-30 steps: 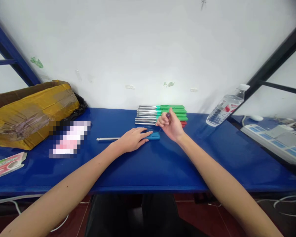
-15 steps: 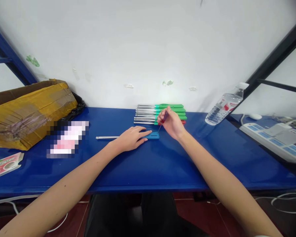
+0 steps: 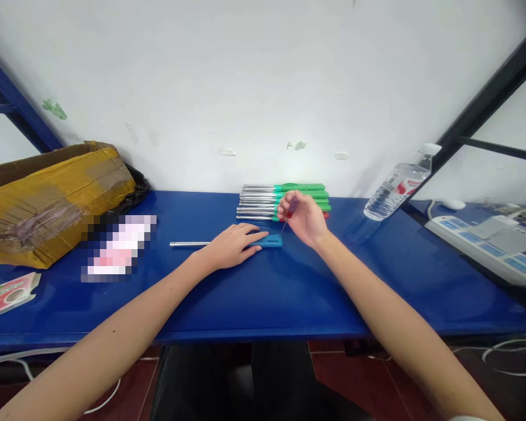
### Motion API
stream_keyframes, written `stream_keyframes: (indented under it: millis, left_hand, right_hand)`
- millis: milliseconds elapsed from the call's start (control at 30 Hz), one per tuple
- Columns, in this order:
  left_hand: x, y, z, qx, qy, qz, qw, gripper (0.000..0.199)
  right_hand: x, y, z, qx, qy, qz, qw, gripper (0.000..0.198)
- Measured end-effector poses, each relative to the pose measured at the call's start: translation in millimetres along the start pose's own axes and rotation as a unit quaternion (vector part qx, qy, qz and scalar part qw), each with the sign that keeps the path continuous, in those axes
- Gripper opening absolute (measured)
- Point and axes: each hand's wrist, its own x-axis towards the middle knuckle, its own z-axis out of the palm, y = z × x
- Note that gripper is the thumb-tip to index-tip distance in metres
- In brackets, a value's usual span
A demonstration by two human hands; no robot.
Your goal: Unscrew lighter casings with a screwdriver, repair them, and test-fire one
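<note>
"What does the right hand (image 3: 309, 219) have?"
"Its grip is curled around a thin screwdriver (image 3: 289, 215), tip at the blue-handled lighter's (image 3: 272, 240) end."
"And the left hand (image 3: 231, 247)?"
"Fingers spread over that lighter, flat on the counter (image 3: 284, 298) before green-handled lighters (image 3: 309, 187)."

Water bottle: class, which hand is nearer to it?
Right. The right hand is left of the water bottle, apart from it; the left hand lies farther left, on the blue-handled lighter.
</note>
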Motion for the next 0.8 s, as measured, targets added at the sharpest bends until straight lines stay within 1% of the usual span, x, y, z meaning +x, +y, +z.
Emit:
stream_keyframes:
  millis: [33,100,167,267,400,500,667,800]
  left_hand:
    - [-0.1,0.0,-0.1,0.001,-0.002,0.0,1.0,0.043]
    - [-0.4,-0.1,-0.3,0.001,-0.006,0.002,1.0,0.043]
    - [-0.4,-0.2,-0.4,0.001,-0.01,0.002,1.0,0.044]
    - [-0.1,-0.4,-0.2,0.0,-0.012,0.001,1.0,0.045]
    - [0.3,-0.4,0.7,-0.003,-0.009,-0.004,1.0,0.044]
    - [0.2,-0.2,1.0,-0.002,-0.006,-0.004,1.0,0.044]
    - [-0.3,0.7,-0.2,-0.005,-0.004,-0.007,1.0,0.045]
    - [-0.3,1.4,-1.1,-0.006,-0.007,-0.007,1.0,0.046]
  right_hand:
    - [0.3,0.4,0.2,0.003,0.001,-0.008,1.0,0.032]
    - [1.1,1.3,0.4,0.002,0.005,-0.015,1.0,0.036]
    - [2.2,2.2,0.2,-0.003,0.008,-0.005,1.0,0.043]
    - [3.0,2.9,-0.4,-0.001,-0.005,0.016,1.0,0.054]
    - [2.1,2.3,-1.5,0.002,-0.015,0.02,1.0,0.061]
    - [1.3,2.0,-1.8,0.003,-0.014,0.015,1.0,0.056]
    - [0.5,2.1,0.4,-0.02,0.007,-0.002,1.0,0.037]
    - [1.7,4.0,1.4,-0.036,0.01,-0.014,0.999,0.043]
